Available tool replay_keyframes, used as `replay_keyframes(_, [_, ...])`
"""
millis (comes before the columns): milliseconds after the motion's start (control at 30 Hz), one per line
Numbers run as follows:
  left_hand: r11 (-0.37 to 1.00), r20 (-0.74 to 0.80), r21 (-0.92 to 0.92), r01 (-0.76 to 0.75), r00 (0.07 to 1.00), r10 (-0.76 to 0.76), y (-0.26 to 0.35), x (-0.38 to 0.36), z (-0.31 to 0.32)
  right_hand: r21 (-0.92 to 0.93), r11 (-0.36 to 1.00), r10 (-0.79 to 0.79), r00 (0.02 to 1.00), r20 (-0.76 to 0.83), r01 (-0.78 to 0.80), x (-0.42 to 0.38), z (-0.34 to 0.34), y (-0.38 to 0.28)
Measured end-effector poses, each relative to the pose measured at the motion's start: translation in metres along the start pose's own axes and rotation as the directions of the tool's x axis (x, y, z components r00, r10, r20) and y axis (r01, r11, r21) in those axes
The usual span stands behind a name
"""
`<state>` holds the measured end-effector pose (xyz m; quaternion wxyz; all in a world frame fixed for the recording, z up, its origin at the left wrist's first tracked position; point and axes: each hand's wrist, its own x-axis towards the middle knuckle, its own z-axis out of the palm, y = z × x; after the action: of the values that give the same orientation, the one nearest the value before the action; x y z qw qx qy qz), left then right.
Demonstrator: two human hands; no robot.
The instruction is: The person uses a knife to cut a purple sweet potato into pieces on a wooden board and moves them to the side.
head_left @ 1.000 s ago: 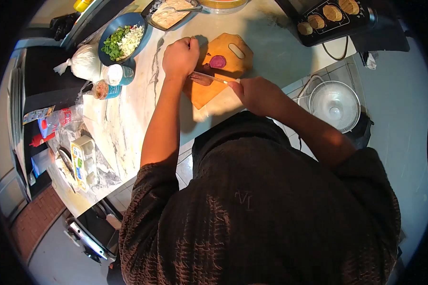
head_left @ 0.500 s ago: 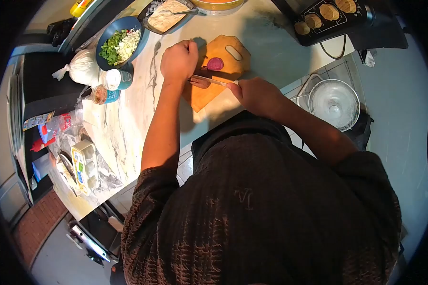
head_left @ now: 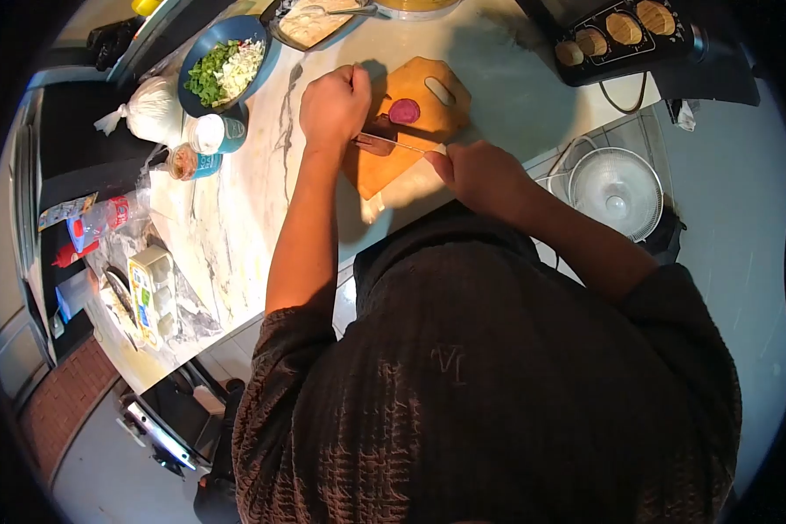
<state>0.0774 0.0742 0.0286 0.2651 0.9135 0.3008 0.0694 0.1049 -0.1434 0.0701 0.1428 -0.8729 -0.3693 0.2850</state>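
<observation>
Little changed: your right hand (head_left: 483,177), four o'clock off the chopping board (head_left: 379,176), grips the knife (head_left: 397,144), cut seemingly unfinished; left hand (head_left: 335,106), nine, curled, hold unclear.

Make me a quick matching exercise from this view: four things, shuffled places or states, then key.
Things:
1. knife
2. slice
3. fan
4. bowl

Places or states:
A. beyond the edge of the counter
B. gripped in the right hand
C. dark blue, holding chopped greens
D. purple, on the board

Pairs: 1-B, 2-D, 3-A, 4-C
</observation>
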Motion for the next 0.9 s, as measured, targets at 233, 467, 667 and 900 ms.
replay_keyframes(233, [0.998,-0.034,0.001,-0.07,0.997,0.07,0.005,0.007,0.004,0.036,0.998,0.042,0.998,0.053,-0.044,-0.002,-0.004,-0.003])
replay_keyframes(467, [0.84,-0.638,-0.343,-0.421,0.76,0.121,-0.028,-0.043,-0.001,0.098,0.994,0.038,0.997,0.064,-0.044,0.0,-0.001,0.001])
replay_keyframes(667, [0.964,-0.393,-0.226,-0.138,0.919,0.04,-0.034,-0.115,0.036,0.174,0.984,0.02,1.0,0.015,-0.022,-0.005,0.013,0.005])
replay_keyframes(900, [0.938,-0.4,-0.323,-0.124,0.916,-0.017,-0.033,-0.118,0.052,0.266,0.964,-0.014,0.998,-0.056,0.028,-0.005,0.021,0.008])
